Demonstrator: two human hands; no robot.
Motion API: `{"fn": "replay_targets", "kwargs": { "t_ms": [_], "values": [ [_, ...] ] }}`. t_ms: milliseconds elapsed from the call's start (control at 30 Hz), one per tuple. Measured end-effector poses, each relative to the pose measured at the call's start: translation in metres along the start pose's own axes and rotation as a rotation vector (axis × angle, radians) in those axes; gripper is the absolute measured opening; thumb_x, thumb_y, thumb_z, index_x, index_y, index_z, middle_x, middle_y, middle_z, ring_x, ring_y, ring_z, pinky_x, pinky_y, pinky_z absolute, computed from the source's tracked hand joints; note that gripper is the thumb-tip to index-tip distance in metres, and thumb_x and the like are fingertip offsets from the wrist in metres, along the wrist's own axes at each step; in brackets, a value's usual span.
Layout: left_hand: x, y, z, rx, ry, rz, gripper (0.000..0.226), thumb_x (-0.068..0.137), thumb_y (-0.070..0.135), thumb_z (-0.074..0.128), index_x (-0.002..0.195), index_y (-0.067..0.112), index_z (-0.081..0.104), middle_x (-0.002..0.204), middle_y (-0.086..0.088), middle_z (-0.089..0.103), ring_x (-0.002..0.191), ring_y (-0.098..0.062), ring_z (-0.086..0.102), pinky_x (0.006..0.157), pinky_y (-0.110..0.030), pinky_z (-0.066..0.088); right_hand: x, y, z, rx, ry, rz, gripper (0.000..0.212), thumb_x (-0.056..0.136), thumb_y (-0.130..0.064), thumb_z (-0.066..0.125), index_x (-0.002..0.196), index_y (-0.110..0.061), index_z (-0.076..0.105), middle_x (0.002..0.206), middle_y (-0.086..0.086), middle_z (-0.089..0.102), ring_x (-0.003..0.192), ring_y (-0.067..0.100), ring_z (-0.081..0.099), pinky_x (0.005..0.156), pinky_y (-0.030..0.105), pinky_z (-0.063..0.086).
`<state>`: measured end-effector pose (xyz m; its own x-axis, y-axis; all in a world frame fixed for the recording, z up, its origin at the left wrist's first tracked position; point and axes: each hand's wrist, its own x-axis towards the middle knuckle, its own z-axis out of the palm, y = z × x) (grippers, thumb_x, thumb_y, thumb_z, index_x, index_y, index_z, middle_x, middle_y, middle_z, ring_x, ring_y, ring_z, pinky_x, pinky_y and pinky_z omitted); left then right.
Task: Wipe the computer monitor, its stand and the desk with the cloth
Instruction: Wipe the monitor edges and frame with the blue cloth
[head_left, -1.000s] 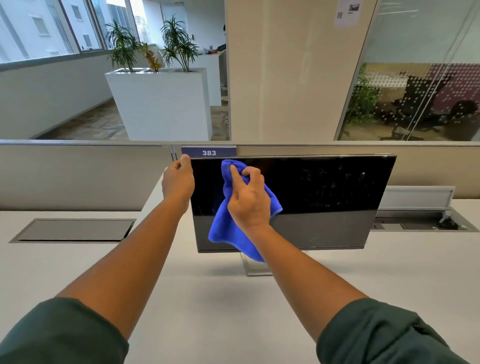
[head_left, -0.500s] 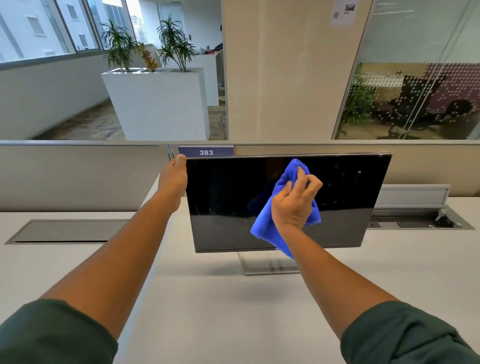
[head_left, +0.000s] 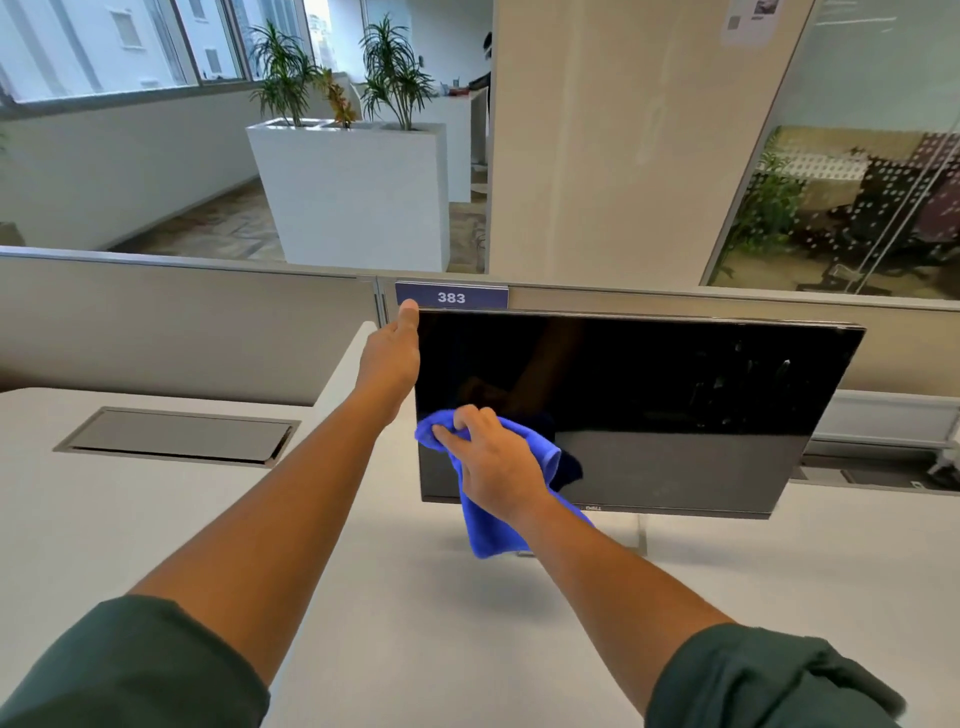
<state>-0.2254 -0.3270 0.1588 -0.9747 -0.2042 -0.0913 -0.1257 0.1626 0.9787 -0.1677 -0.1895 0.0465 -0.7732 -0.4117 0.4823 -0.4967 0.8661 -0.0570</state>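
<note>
A dark, switched-off monitor (head_left: 675, 395) stands on the white desk (head_left: 415, 623), tilted a little back. Its clear stand base (head_left: 636, 535) shows below the lower bezel, partly hidden by the cloth. My left hand (head_left: 392, 358) grips the monitor's upper left edge, thumb at the top corner. My right hand (head_left: 491, 462) presses a bunched blue cloth (head_left: 491, 530) against the lower left part of the screen; the cloth's tail hangs below the bezel.
A grey partition (head_left: 182, 332) with a blue "383" label (head_left: 451, 297) runs behind the monitor. A recessed cable hatch (head_left: 176, 434) sits in the desk at left, and an open cable tray (head_left: 883, 467) at right behind the monitor. White planters stand beyond.
My right hand has swept the cloth from the upper middle of the screen down and left to the lower left corner. My left hand stays on the monitor's top left edge.
</note>
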Motion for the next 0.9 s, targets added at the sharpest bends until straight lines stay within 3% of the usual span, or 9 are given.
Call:
{"fn": "replay_targets", "kwargs": {
  "t_ms": [100,200,333,400,500,567,667,833,900],
  "values": [
    [-0.001,0.001,0.000,0.013,0.002,0.009,0.049,0.096,0.066,0.031,0.092,0.026,0.058,0.097,-0.004,0.066,0.098,-0.023,0.062,0.096,-0.046,0.053,-0.032,0.015,0.012,0.031,-0.005,0.060,0.048,0.074,-0.003,0.071,0.120,-0.017,0.065,0.106,0.003,0.056,0.088,0.022,0.057,0.051,0.032,0.053],
    [0.001,0.003,-0.003,-0.010,-0.037,-0.008,0.052,0.097,0.065,0.033,0.113,0.022,0.059,0.115,-0.007,0.065,0.110,-0.026,0.061,0.102,-0.048,0.049,-0.052,0.031,0.011,0.042,0.175,0.204,0.041,0.073,-0.001,0.068,0.112,-0.014,0.069,0.107,0.006,0.055,0.086,0.027,0.062,0.053,0.032,0.055],
    [0.001,0.000,-0.004,-0.017,-0.070,0.000,0.049,0.099,0.062,0.035,0.124,0.024,0.054,0.125,-0.005,0.063,0.115,-0.026,0.059,0.104,-0.048,0.048,-0.031,0.038,-0.003,0.069,0.437,0.508,0.049,0.072,0.001,0.064,0.119,-0.011,0.059,0.121,0.008,0.036,0.093,0.036,0.061,0.054,0.033,0.054],
    [0.003,0.000,-0.005,-0.023,-0.060,-0.007,0.051,0.099,0.061,0.036,0.123,0.021,0.056,0.121,-0.006,0.064,0.112,-0.026,0.060,0.103,-0.047,0.049,-0.007,0.030,-0.012,0.052,0.511,0.524,0.055,0.069,0.002,0.066,0.122,-0.010,0.059,0.124,0.009,0.034,0.098,0.036,0.060,0.055,0.032,0.052],
    [0.004,0.001,-0.006,-0.036,-0.051,-0.029,0.052,0.097,0.062,0.038,0.111,0.019,0.063,0.109,-0.009,0.068,0.105,-0.027,0.064,0.100,-0.048,0.051,0.024,0.011,-0.018,0.017,0.531,0.391,0.057,0.070,0.002,0.067,0.126,-0.007,0.061,0.126,0.008,0.036,0.098,0.035,0.061,0.064,0.031,0.052],
    [0.004,-0.001,-0.006,-0.014,-0.039,-0.018,0.052,0.096,0.064,0.038,0.096,0.019,0.063,0.097,-0.008,0.067,0.096,-0.026,0.065,0.096,-0.048,0.053,0.037,-0.003,-0.015,-0.008,0.467,0.249,0.055,0.073,0.000,0.067,0.128,-0.006,0.060,0.125,0.011,0.042,0.092,0.034,0.061,0.070,0.032,0.053],
    [0.003,-0.001,-0.007,0.064,-0.009,0.002,0.057,0.093,0.070,0.033,0.089,0.020,0.060,0.089,-0.005,0.061,0.083,-0.021,0.058,0.087,-0.044,0.053,0.037,-0.018,-0.003,-0.113,0.253,0.043,0.052,0.073,-0.011,0.073,0.124,-0.012,0.063,0.117,0.007,0.055,0.084,0.026,0.059,0.062,0.032,0.053],
    [0.001,0.001,-0.006,0.034,-0.037,-0.014,0.053,0.095,0.069,0.033,0.107,0.023,0.057,0.111,-0.009,0.065,0.106,-0.028,0.061,0.100,-0.049,0.051,0.001,-0.014,0.019,-0.189,-0.101,-0.109,0.039,0.077,-0.011,0.066,0.115,-0.020,0.065,0.115,-0.001,0.057,0.092,0.020,0.056,0.064,0.031,0.049],
    [0.000,0.002,-0.006,0.021,-0.045,-0.012,0.052,0.096,0.067,0.034,0.115,0.024,0.055,0.118,-0.008,0.064,0.110,-0.028,0.059,0.101,-0.048,0.049,-0.017,-0.002,0.024,-0.190,-0.165,-0.103,0.032,0.076,-0.008,0.065,0.106,-0.020,0.066,0.114,-0.001,0.056,0.090,0.021,0.054,0.062,0.031,0.049]
  ]
}}
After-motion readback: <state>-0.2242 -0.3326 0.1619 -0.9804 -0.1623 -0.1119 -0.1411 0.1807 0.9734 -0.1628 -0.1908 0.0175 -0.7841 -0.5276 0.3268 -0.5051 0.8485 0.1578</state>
